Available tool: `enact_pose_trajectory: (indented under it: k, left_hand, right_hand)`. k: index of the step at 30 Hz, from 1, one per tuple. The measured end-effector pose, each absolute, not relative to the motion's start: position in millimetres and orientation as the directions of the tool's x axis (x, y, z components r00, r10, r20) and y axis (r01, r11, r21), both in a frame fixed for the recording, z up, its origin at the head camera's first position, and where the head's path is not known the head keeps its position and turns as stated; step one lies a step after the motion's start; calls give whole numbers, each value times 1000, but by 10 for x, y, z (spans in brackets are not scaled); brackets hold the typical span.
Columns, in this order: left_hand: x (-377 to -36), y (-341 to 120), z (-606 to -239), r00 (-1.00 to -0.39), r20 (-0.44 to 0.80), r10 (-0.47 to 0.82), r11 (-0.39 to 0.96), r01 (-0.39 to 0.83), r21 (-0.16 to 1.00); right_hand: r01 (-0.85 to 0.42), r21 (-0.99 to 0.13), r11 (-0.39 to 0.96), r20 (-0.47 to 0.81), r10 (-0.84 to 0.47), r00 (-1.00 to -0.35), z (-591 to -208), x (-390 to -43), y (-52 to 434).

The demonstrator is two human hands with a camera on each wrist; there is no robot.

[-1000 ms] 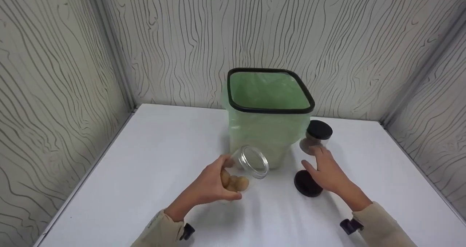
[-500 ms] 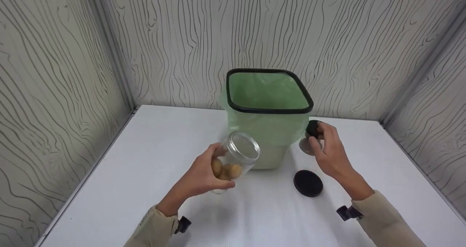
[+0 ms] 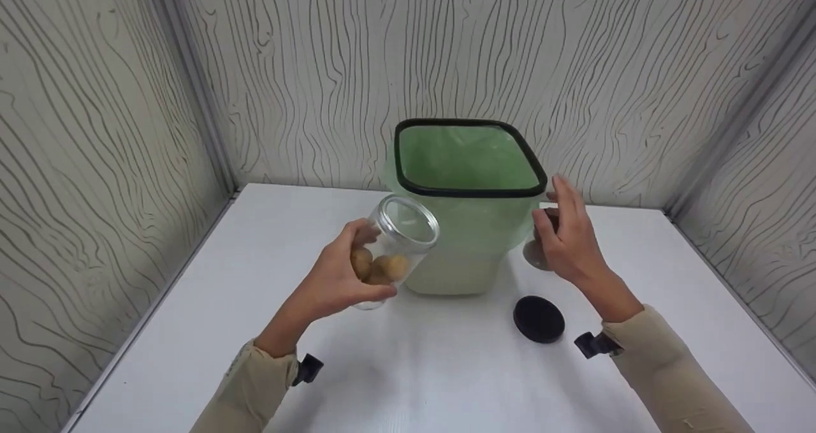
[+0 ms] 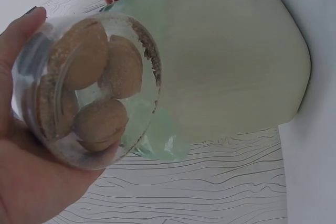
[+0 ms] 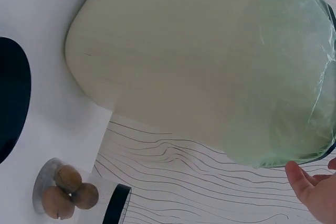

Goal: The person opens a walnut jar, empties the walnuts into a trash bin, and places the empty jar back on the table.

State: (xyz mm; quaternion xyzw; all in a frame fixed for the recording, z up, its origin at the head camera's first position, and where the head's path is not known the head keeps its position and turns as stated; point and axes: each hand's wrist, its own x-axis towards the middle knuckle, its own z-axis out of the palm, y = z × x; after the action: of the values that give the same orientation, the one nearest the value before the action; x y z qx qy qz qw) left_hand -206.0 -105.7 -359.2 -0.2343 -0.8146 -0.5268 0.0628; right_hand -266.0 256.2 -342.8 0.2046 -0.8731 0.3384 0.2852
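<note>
My left hand [image 3: 344,270] grips a clear lidless jar [image 3: 390,249] with a few walnuts [image 4: 92,85] inside, lifted and tilted with its mouth toward the bin. The beige bin [image 3: 456,254] is lined with a green bag [image 3: 468,155] under a black rim. My right hand [image 3: 562,230] is raised by the bin's right corner with its fingers straight and holds nothing. Right behind that hand, and mostly hidden in the head view, stands a second walnut jar [image 5: 63,192] with a black lid [image 5: 118,203].
A loose black lid [image 3: 539,319] lies on the white table [image 3: 268,242] in front of the right hand. Grey wood-grain panels [image 3: 95,133] wall in the table at the back and on both sides.
The left hand has raised the open jar up toward the bin's rim. The right hand moved from beside the loose lid, past the lidded jar, up to the bin's right corner.
</note>
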Motion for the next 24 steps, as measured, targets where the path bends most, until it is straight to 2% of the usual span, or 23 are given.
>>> enact_pose_trajectory:
  k: [9, 24]
  left_hand:
    - [-2190, -1143, -3378, -890, 386, 242, 394, 453, 800]
    - [-2471, -1174, -3145, -882, 443, 161, 539, 454, 709]
  right_hand:
    - [-577, -466, 671, 647, -187, -739, -3333, -2769, 2484]
    - [-538, -477, 695, 593, -197, -781, -3240, -2904, 2446]
